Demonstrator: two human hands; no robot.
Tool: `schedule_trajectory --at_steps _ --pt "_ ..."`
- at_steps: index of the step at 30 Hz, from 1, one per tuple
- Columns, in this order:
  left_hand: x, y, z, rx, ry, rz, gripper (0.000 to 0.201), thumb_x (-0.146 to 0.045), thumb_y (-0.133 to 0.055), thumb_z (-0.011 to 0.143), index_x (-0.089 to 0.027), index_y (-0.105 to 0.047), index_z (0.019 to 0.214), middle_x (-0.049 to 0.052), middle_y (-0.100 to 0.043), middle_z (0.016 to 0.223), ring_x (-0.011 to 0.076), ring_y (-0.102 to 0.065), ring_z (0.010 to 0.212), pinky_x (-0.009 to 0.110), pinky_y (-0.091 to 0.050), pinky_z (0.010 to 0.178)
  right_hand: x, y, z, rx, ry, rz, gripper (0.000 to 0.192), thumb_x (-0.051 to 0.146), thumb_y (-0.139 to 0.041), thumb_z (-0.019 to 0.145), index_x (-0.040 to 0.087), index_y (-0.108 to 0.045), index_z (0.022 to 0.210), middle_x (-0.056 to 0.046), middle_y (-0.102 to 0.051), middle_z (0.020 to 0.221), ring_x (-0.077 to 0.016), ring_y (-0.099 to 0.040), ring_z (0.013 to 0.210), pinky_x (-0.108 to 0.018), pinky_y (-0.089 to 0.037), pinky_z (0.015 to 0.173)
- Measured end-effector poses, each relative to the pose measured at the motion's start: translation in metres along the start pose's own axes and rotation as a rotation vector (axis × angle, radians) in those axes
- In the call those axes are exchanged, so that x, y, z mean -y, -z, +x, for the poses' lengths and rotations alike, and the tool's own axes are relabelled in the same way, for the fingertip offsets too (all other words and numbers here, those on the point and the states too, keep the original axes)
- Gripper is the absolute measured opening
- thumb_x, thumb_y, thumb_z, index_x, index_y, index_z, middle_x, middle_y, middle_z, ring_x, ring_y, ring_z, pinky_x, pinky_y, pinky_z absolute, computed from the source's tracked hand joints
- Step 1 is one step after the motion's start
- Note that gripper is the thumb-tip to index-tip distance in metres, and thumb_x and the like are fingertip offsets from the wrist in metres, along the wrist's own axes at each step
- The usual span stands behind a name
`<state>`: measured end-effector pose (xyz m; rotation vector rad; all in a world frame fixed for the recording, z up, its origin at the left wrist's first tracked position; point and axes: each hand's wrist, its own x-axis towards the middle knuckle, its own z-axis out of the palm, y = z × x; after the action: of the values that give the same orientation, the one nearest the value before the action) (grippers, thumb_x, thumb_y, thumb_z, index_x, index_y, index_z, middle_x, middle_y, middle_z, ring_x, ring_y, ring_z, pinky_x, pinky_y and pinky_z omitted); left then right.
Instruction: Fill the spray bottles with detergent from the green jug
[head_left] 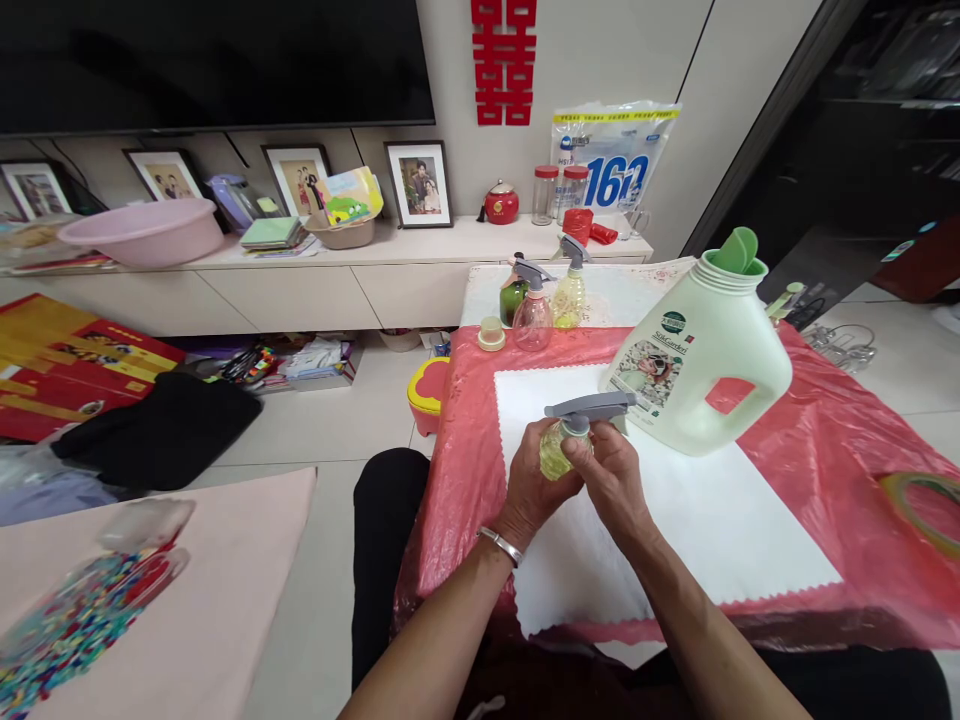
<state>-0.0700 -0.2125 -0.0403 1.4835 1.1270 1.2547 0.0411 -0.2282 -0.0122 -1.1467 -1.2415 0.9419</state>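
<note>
Between my two hands is a small yellow-tinted spray bottle [555,455] with a grey trigger head [592,405] on top. My left hand [529,485] wraps round the bottle's body from the left. At the neck, the fingers of my right hand [615,475] close just under the grey head. A white scalloped mat [712,540] lies beneath my hands. Right behind them stands a large pale green jug [705,350], uncapped, with a green scoop [739,250] in its mouth.
A pink spray bottle [533,320], a yellow spray bottle [570,298], a green bottle [513,298] and a cream cap [492,334] stand at the table's back left. Tape [926,505] lies right on the red plastic cover [465,480]. A yellow-red stool [427,395] stands left.
</note>
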Motion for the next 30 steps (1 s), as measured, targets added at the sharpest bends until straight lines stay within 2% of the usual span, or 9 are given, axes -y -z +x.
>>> schedule_trajectory --at_steps 4,7,12,14,20,25,30 --pt "0.002 0.001 0.000 0.021 -0.001 -0.019 0.061 -0.047 -0.080 0.069 -0.021 -0.052 0.118 0.009 -0.070 0.111 0.0270 -0.069 0.100 0.041 -0.055 0.088 0.006 0.006 -0.001 0.035 0.016 -0.060 0.046 0.061 -0.059 0.093 0.018 -0.069 0.105 -0.006 -0.062 0.098 -0.0183 -0.057 0.092 -0.030 -0.047 0.085" --pt "0.005 0.002 -0.001 0.031 0.001 -0.044 0.062 -0.050 -0.078 0.072 -0.021 -0.052 0.121 0.008 -0.069 0.113 0.0271 -0.069 0.101 0.042 -0.055 0.090 0.005 0.004 -0.001 0.009 0.020 -0.081 0.047 0.061 -0.059 0.093 0.015 -0.067 0.097 -0.005 -0.061 0.088 -0.0150 -0.056 0.083 -0.029 -0.047 0.079" --pt "0.004 0.003 -0.001 0.024 0.001 -0.044 0.059 -0.047 -0.078 0.073 -0.021 -0.053 0.119 0.008 -0.070 0.113 0.0259 -0.070 0.099 0.040 -0.056 0.087 0.001 -0.005 -0.002 -0.090 0.053 -0.124 0.051 0.062 -0.061 0.092 0.013 -0.065 0.106 -0.008 -0.063 0.100 -0.0160 -0.058 0.093 -0.033 -0.048 0.089" --pt "0.003 0.002 -0.001 0.022 0.007 -0.043 0.058 -0.044 -0.079 0.073 -0.021 -0.053 0.119 0.007 -0.071 0.112 0.0254 -0.070 0.099 0.040 -0.056 0.087 0.003 -0.006 -0.002 -0.095 0.068 -0.150 0.051 0.062 -0.060 0.093 0.013 -0.064 0.106 -0.007 -0.062 0.098 -0.0154 -0.058 0.093 -0.033 -0.048 0.089" --pt "0.002 0.002 -0.001 0.026 0.007 -0.035 0.059 -0.045 -0.079 0.072 -0.021 -0.053 0.118 0.007 -0.071 0.110 0.0262 -0.070 0.097 0.041 -0.057 0.085 0.005 0.000 -0.002 -0.032 0.062 -0.183 0.051 0.061 -0.059 0.094 0.011 -0.060 0.087 -0.002 -0.054 0.079 -0.0087 -0.049 0.072 -0.021 -0.043 0.067" --pt "0.001 0.003 0.000 0.036 0.005 -0.046 0.057 -0.047 -0.077 0.072 -0.020 -0.053 0.117 0.007 -0.071 0.109 0.0264 -0.070 0.096 0.041 -0.057 0.084 0.004 -0.003 -0.003 -0.075 0.029 -0.150 0.050 0.061 -0.065 0.090 0.011 -0.061 0.086 -0.003 -0.057 0.081 -0.0099 -0.052 0.075 -0.023 -0.045 0.071" --pt "0.005 0.002 -0.001 0.034 -0.003 -0.051 0.057 -0.045 -0.077 0.074 -0.021 -0.052 0.119 0.009 -0.069 0.112 0.0270 -0.070 0.098 0.042 -0.058 0.086 0.007 -0.009 -0.005 -0.106 0.009 -0.083 0.043 0.055 -0.069 0.087 0.014 -0.069 0.098 -0.005 -0.063 0.092 -0.0149 -0.058 0.087 -0.029 -0.048 0.081"
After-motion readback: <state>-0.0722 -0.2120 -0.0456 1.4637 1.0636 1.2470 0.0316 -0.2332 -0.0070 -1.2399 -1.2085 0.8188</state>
